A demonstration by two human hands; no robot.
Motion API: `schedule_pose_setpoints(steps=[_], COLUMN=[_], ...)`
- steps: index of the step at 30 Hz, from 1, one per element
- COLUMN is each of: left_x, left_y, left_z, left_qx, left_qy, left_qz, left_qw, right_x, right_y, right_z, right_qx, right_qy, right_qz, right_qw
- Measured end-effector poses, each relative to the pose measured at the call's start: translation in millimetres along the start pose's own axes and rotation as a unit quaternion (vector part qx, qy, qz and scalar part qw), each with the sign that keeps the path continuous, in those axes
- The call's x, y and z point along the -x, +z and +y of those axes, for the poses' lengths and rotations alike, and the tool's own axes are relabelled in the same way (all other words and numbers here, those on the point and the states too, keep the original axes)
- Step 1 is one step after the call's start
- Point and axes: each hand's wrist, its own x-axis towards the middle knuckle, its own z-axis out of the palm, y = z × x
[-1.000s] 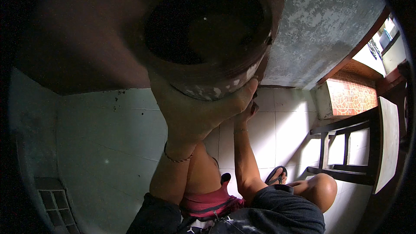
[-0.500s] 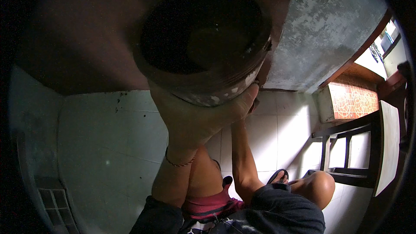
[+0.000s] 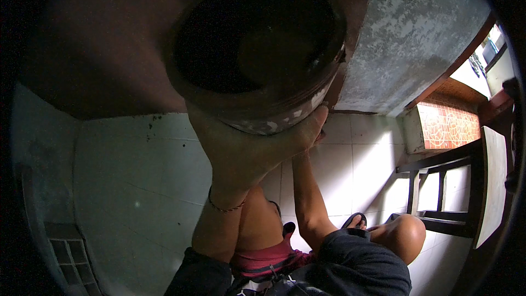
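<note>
A big round clay pot (image 3: 263, 115) with a dark, empty inside and a pale-flecked outer wall fills the upper middle, very close to the camera. My left hand (image 3: 241, 153), with a thin bracelet at the wrist, cups the pot from below, its fingers spread along the near wall. My right forearm (image 3: 307, 197) rises to the pot's underside just behind the left hand. The right hand itself is hidden by the left hand and the pot.
Below lies a white tiled floor (image 3: 137, 186) with a drain grate (image 3: 68, 255) at the lower left. A dark wooden chair frame (image 3: 438, 186) stands at the right, near orange patterned tiles (image 3: 446, 126). A grey concrete wall (image 3: 405, 38) and a brown surface (image 3: 93, 49) are behind the pot. My bent knee (image 3: 405, 233) shows at the lower right.
The pot has come slightly nearer the camera and looks larger. My left hand keeps the same hold beneath it.
</note>
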Motion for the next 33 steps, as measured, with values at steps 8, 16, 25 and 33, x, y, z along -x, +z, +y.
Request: schedule_pose_setpoints(steps=[8, 16, 25, 33], left_x=[-2.9, 4.6, -0.5, 8.3], left_y=[-5.9, 1.3, -10.0, -1.8], left_z=[-6.3, -4.7, -9.3, 4.0], left_qx=[-0.107, -0.065, -0.316, -0.137], left_qy=[0.145, 0.063, 0.222, 0.039], left_qz=[-0.033, 0.026, -0.06, -0.052], left_qw=[0.983, 0.996, 0.921, 0.988], right_x=[-2.3, -6.7, 7.6, 13.7], right_y=[-17.4, -20.5, 21.7, 29.4], right_z=[2.4, 8.5, -21.5, -36.0], right_qx=[-0.014, 0.035, 0.045, 0.028], right_qy=[-0.015, -0.042, -0.025, -0.016], right_qz=[-0.038, -0.057, -0.024, -0.053], right_qw=[0.999, 0.997, 0.998, 0.998])
